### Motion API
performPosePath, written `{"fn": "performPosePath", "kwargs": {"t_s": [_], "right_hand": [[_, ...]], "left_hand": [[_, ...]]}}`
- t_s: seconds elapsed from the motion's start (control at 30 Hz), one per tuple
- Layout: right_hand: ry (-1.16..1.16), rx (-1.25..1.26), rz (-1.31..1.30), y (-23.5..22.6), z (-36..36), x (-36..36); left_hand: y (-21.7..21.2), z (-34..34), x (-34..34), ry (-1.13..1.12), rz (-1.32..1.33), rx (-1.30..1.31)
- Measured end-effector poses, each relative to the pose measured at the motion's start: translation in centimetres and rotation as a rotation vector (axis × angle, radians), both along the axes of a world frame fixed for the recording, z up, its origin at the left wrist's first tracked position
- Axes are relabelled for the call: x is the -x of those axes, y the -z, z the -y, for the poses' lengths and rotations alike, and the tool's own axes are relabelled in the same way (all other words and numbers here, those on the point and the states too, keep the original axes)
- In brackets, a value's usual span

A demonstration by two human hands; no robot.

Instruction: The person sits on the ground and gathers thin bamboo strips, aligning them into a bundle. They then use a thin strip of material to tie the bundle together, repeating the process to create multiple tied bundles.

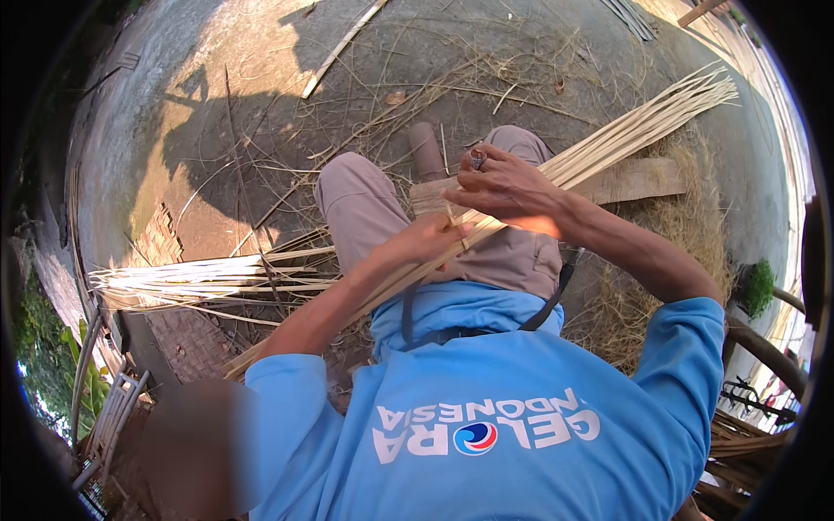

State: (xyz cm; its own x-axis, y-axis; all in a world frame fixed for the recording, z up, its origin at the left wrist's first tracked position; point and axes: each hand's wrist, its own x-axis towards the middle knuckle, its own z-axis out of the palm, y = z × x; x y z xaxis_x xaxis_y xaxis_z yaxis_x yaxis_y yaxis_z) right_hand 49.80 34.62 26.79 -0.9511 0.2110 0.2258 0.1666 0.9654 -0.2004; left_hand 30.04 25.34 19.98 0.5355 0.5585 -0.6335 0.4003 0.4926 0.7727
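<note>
A long bundle of pale split bamboo strips [608, 143] lies slantwise across my lap, its loose ends fanned out at the upper right. My left hand [441, 234] is closed around the bundle near its middle, where a thin tie strip [461, 236] seems to cross it. Just beyond, my right hand [504, 187] is above the bundle with its fingers curled in. A small grey thing shows at those fingers; whether it is a ring or something held, I cannot make out. What the right fingers pinch is hidden.
Another sheaf of strips [208, 282] lies on the ground at the left beside a woven mat [187, 343]. A wooden board [638, 180] sits under the bundle, near a brown cylinder [425, 149]. Fibre shavings [686, 234] heap at the right. A bamboo piece [343, 48] lies ahead.
</note>
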Motion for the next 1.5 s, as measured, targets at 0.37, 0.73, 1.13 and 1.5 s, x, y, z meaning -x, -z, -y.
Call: {"fn": "performPosePath", "kwargs": {"t_s": [0.37,0.73,1.13,1.5], "right_hand": [[0.072,1.088,0.532,-1.3,2.3,-1.1],[0.275,0.461,0.576,0.1,2.6,-1.6],[0.425,0.468,0.088,4.7,1.1,0.0],[0.082,1.107,0.291,0.3,3.2,-0.4]], "left_hand": [[0.3,1.2,-0.6,-0.053,0.003,-0.176],[-1.0,1.2,-1.0,-0.026,-0.128,-0.231],[-1.5,0.9,-0.9,-0.002,-0.129,-0.215],[1.1,1.1,-0.3,-0.042,0.011,-0.305]]}}
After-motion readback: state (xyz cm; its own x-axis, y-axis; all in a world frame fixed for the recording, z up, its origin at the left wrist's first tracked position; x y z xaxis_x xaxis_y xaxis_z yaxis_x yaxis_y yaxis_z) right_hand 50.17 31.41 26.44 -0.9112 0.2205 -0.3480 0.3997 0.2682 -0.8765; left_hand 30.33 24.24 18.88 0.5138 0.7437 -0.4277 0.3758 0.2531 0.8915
